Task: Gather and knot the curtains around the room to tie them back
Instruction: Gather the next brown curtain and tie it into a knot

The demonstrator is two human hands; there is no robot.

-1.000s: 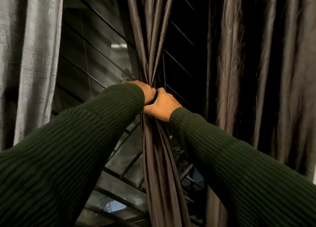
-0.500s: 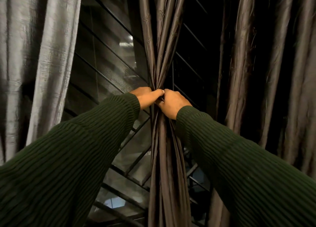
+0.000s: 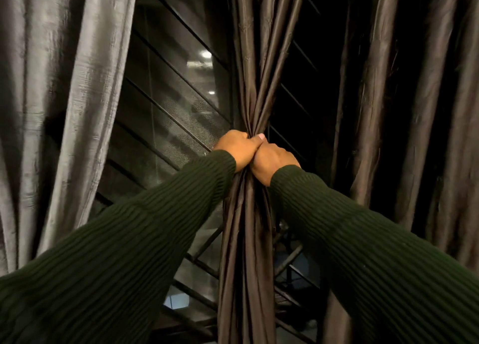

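fingertips hidden behind curtain (image 3: pixel 248 214), knot unseen

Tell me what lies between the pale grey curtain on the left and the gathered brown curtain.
In the head view, dark slatted glass panels fill the gap between the pale grey curtain and the gathered brown curtain.

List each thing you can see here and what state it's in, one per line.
Dark curtain: bunched into a narrow bundle at hand height, no knot visible.
Left hand: grips the bundle.
Right hand: grips the bundle, touching the left hand.
Grey curtain: hanging loose, not gathered.
Brown curtain: hanging loose, not gathered.
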